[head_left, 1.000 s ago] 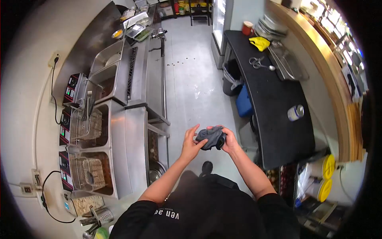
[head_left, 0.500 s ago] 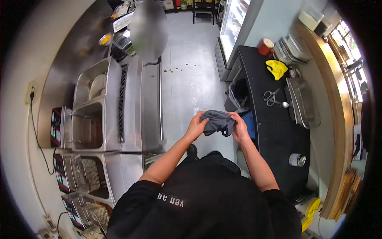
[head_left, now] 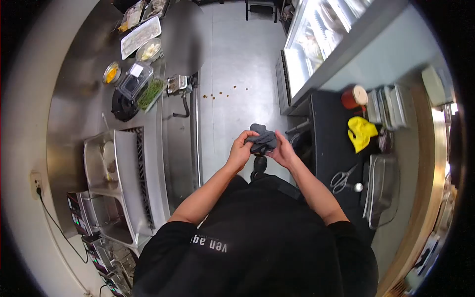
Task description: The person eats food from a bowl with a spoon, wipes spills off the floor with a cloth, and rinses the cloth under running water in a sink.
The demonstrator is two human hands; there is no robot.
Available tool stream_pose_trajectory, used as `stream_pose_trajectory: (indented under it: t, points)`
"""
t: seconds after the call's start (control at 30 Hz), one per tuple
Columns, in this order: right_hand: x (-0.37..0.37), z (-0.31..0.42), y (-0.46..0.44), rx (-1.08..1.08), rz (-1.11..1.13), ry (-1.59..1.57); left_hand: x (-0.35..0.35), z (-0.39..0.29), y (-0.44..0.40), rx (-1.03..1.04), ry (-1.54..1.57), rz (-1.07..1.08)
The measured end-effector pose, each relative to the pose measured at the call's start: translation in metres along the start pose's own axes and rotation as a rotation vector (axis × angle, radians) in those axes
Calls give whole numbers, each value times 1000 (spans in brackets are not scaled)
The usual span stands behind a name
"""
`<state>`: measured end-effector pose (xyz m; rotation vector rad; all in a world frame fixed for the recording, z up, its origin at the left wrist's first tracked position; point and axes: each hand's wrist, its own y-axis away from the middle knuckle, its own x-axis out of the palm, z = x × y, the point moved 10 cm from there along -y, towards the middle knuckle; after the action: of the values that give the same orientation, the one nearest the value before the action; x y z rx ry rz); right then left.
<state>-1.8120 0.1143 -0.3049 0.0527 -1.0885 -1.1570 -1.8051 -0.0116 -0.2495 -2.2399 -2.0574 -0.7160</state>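
A bunched dark grey cloth [head_left: 262, 139] is held in front of my body, over the floor. My left hand [head_left: 240, 151] pinches its left side, thumb and fingers closed on the fabric. At its right edge my right hand [head_left: 284, 152] grips it, with the thumb on the upper side and the fingertips partly hidden underneath. The cloth is crumpled into folds between both hands. Below it a dark shoe [head_left: 260, 163] shows on the floor.
Fryer basins [head_left: 106, 208] and a steel counter with food trays [head_left: 141, 38] line the left. On the right, a black counter [head_left: 324, 136] carries scissors [head_left: 340, 181], a yellow cloth [head_left: 361, 133] and a steel pan [head_left: 382, 190]. A lit fridge [head_left: 316, 44] stands ahead. Brown spots [head_left: 220, 93] dot the floor.
My view has shifted forward along the aisle, bringing the food counter and fridge closer. The grey cloth, stretched between both hands before, is now more bunched, and my hands are closer together.
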Motion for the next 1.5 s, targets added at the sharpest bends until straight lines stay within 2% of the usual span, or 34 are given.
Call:
stream_pose_trajectory:
  t: [0.03, 0.1, 0.13, 0.2, 0.27, 0.33, 0.4, 0.47, 0.5, 0.53, 0.6, 0.67, 0.77, 0.87, 0.9, 0.97, 1.07, 1.1, 1.2, 1.27, 1.33, 1.43, 1.5]
  points:
    - [20, 11, -16, 81, 49, -46, -1, -6, -20, 0, 15, -10]
    - [46, 33, -57, 186, 94, -74, -8, -52, -55, 300, -183, -72]
    - [57, 46, -79, 198, 141, -26, -12, -62, -72, 300, -165, -96]
    - [77, 66, -114, 239, 188, 42, -21, -97, -99, 302, 111, -146]
    - [104, 97, -146, 269, 240, -51, -49, -109, -140, 330, 163, -192]
    - [113, 124, -192, 319, 277, -40, -78, -130, -182, 363, 93, -256]
    - [144, 163, -231, 359, 438, -35, -100, -152, -232, 394, 13, -259]
    - [158, 209, -279, 322, 392, 5, -104, -191, -279, 483, -312, -269]
    - [155, 238, -307, 240, 303, 73, -99, -204, -305, 470, -393, -206]
    - [154, 263, -331, 163, 224, 137, -99, -215, -326, 462, -382, -231]
    - [178, 317, -367, 111, 272, 85, -69, -243, -377, 490, -334, 0]
    - [196, 365, -394, 51, 300, 108, -53, -265, -424, 403, -252, 106]
    - [184, 440, -444, -20, 288, 15, -43, -298, -483, 402, -352, 182]
    - [170, 511, -498, -42, 253, -7, -67, -292, -544, 268, -178, 184]
    - [161, 530, -521, -30, 212, 3, -82, -289, -558, 279, -162, 141]
    - [148, 568, -586, -3, 222, 69, -136, -271, -588, 172, -276, -97]
    - [132, 598, -695, 175, 170, 270, -219, -235, -583, 50, -174, -582]
    - [154, 598, -708, 277, 231, 340, -234, -230, -568, 25, -142, -754]
    - [215, 599, -739, 454, 386, 585, -235, -238, -533, -68, -143, -987]
    - [245, 583, -751, 553, 438, 649, -225, -244, -511, -77, -150, -1110]
    - [266, 564, -760, 618, 440, 762, -212, -235, -491, -171, -201, -1170]
    - [280, 518, -779, 653, 557, 950, -197, -179, -449, -218, -159, -1380]
    - [287, 483, -778, 679, 636, 1027, -189, -119, -420, -230, -148, -1543]
